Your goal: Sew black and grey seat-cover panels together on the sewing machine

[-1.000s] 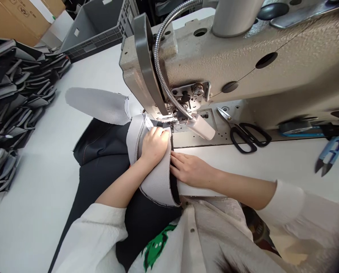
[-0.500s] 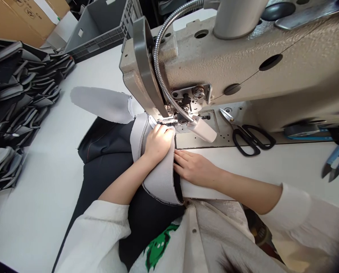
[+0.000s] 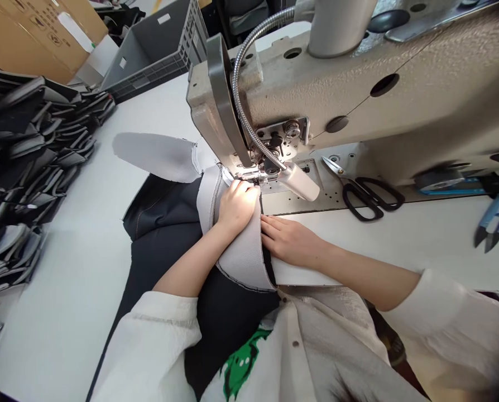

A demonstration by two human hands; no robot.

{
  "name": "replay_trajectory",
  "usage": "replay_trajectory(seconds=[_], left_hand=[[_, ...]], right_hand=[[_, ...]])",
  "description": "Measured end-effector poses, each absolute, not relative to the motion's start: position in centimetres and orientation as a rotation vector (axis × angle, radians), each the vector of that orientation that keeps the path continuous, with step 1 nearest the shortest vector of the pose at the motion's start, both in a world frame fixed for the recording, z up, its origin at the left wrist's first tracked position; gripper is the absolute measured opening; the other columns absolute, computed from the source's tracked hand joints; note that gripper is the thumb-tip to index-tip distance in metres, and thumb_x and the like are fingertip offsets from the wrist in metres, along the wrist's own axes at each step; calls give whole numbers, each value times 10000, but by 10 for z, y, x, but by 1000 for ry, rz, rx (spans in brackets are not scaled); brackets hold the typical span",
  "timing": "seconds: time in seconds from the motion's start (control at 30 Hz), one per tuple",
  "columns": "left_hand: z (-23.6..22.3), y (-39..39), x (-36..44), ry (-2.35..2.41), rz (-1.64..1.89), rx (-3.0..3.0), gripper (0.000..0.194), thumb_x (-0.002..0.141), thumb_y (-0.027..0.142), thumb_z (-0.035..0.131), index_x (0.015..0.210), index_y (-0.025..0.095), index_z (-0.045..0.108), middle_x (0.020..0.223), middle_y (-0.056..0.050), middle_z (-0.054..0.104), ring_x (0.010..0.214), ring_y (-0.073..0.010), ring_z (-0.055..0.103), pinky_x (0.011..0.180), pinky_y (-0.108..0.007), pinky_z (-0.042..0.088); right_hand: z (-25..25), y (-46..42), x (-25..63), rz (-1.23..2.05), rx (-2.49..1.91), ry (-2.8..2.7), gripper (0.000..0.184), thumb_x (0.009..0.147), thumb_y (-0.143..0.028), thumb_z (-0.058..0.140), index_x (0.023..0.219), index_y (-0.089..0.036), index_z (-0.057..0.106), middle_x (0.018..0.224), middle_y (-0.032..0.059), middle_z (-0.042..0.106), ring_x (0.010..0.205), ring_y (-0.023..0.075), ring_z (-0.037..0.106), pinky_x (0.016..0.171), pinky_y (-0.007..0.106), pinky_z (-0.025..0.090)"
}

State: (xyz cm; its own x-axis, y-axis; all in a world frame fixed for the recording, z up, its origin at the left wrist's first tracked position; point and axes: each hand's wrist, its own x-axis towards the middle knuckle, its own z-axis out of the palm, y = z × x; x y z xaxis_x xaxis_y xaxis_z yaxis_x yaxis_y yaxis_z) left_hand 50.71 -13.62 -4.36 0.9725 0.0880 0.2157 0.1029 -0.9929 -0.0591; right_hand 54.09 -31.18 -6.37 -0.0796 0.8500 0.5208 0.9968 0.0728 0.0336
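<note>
Grey woven fabric band (image 3: 243,257) curves up on edge to the beige industrial sewing machine (image 3: 316,95), its upper part reaching the steel presser foot (image 3: 249,177). A dark navy stitched panel (image 3: 161,209) lies beneath and beside it, and a rounded grey flap (image 3: 153,156) spreads out on the white table (image 3: 77,268) behind the needle area.

The left hand (image 3: 236,206) curls over the band just beside the presser foot, clamped on the fabric with the fingers together. The right hand (image 3: 289,241) lies nearly flat on the table, fingers together and outstretched, with the fingertips touching the band's outer side.

A flexible gooseneck lamp (image 3: 300,181) shines down close to the left hand. Black-handled scissors (image 3: 355,207) lie on the machine bed, and blue thread snips (image 3: 494,218) lie farther right on the table. Left of the work rises a heap of dark cut pieces (image 3: 32,145), with a grey plastic crate (image 3: 149,56) and a cardboard box (image 3: 36,33) beyond. White sleeves (image 3: 149,346) cover both forearms near the elbows.
</note>
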Motion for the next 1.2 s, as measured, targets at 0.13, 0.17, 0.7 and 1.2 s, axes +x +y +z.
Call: replay_trajectory(seconds=[0.13,0.17,0.7,1.2], left_hand=[[-44,-137,505,-132,-350,-3052,201,942,225,505,970,235,704,1029,-26,683,987,-203,555,793,-309,463],[-44,-138,504,-134,-343,-3053,202,943,225,504,975,234,703,1032,-27,682,988,-204,552,796,-310,464],[-34,-158,507,-310,-300,-3158,247,921,376,515,827,232,692,950,-70,638,930,-237,566,760,-350,419],[4,-145,474,-285,602,-3369,609,755,146,418,1363,109,444,893,-79,724,769,-215,669,701,-280,499]], right_hand=[[-63,-312,539,-593,-1833,-2002,245,911,-81,447,983,-47,679,1076,179,663,1070,251,619,968,362,507],[-63,-312,539,-598,-1834,-2004,244,911,-84,449,981,-49,679,1075,179,664,1070,251,618,962,362,510],[-73,-308,545,-479,-1920,-1951,237,887,-76,448,911,-60,683,1005,177,664,1042,249,595,935,399,500],[-62,-325,522,-567,-1772,-2089,288,892,-98,466,1106,-68,656,1176,183,633,1083,268,610,922,401,512]])
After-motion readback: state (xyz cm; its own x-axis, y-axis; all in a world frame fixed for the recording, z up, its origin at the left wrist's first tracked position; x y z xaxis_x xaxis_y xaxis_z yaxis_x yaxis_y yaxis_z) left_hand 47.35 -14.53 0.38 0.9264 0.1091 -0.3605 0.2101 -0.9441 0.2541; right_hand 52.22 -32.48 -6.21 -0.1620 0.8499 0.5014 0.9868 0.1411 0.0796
